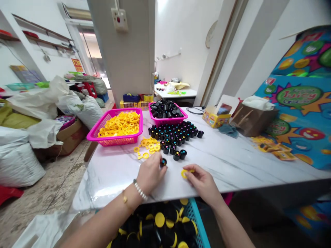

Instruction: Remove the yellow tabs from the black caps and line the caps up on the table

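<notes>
- Two hands are busy over the table: your left hand pinches a black cup at its fingertips, and your right hand grips a yellow ring piece between thumb and fingers.
- The relation to mind is the short gap between those two: from your right hand, the black cup lies left and slightly farther away, apart from the ring.
- The ring piece's long axis runs roughly sideways, its round end pointing toward your left hand and its narrow end at your right fingertips.
- You can't tell whether the black cup touches the tabletop.
- Just beyond your left hand lie loose yellow pieces; beyond and right of it stand the black cups, nearer to that hand than to your right.
- Farther past your left hand sits a pink basket of yellow pieces; below both hands, a blue crate holds black-and-yellow parts.
</notes>
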`<state>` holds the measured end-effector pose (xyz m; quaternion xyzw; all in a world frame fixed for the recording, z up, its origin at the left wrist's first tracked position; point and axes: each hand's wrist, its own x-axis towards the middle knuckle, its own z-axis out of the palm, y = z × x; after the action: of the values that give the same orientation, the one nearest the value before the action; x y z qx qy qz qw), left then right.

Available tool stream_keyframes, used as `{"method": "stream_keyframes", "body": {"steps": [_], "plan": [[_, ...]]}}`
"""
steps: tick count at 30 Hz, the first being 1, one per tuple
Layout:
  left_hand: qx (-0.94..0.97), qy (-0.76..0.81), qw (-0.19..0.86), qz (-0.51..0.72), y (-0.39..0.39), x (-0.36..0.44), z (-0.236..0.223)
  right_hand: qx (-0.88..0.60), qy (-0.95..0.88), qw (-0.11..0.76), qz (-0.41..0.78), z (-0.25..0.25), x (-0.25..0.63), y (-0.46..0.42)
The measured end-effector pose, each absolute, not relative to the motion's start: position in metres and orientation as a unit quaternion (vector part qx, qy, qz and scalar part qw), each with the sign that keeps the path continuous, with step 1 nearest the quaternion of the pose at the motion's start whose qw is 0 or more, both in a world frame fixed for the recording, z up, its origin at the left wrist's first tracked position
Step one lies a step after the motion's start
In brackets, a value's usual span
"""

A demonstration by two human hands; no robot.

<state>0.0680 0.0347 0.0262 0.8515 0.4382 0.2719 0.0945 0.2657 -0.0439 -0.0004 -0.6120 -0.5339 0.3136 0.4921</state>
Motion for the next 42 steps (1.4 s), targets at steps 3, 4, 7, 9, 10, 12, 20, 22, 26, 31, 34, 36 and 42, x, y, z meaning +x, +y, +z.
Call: {"method": "stream_keyframes", "body": {"steps": [3,4,7,9,10,12,20,22,26,31,34,36,42], "plan": [[0.831,0.455,0.125,0.295,0.016,0.040,0.018,-0.593,-0.614,0.458,0.249,0.003,0.258,-0.044],[0.821,0.460,0.141,0.307,0.012,0.033,0.014,-0.586,-0.631,0.447,0.243,0.005,0.253,-0.044],[0.801,0.464,0.186,0.330,0.006,0.025,0.002,-0.573,-0.638,0.421,0.294,0.011,0.236,-0.041],[0.795,0.463,0.202,0.336,0.004,0.026,-0.001,-0.569,-0.618,0.423,0.340,0.017,0.225,-0.038],[0.791,0.464,0.204,0.342,0.004,0.027,-0.002,-0.563,-0.606,0.429,0.362,0.020,0.220,-0.035],[0.782,0.467,0.205,0.356,0.003,0.028,-0.002,-0.542,-0.588,0.441,0.408,0.026,0.213,-0.030],[0.785,0.462,0.203,0.358,0.003,0.025,-0.004,-0.524,-0.578,0.444,0.441,0.035,0.184,-0.002],[0.787,0.470,0.192,0.350,0.002,0.025,-0.005,-0.531,-0.567,0.439,0.451,0.032,0.179,0.005],[0.792,0.487,0.163,0.330,0.001,0.026,-0.006,-0.538,-0.521,0.420,0.512,0.024,0.173,0.010],[0.795,0.493,0.157,0.317,0.000,0.025,-0.005,-0.565,-0.525,0.454,0.447,0.022,0.170,0.004],[0.793,0.498,0.153,0.316,0.000,0.025,-0.005,-0.569,-0.573,0.454,0.377,0.023,0.170,0.004],[0.793,0.500,0.150,0.315,0.000,0.025,-0.005,-0.570,-0.585,0.449,0.362,0.022,0.171,0.005],[0.791,0.509,0.144,0.308,0.000,0.027,-0.006,-0.573,-0.601,0.441,0.339,0.015,0.173,0.007]]}}
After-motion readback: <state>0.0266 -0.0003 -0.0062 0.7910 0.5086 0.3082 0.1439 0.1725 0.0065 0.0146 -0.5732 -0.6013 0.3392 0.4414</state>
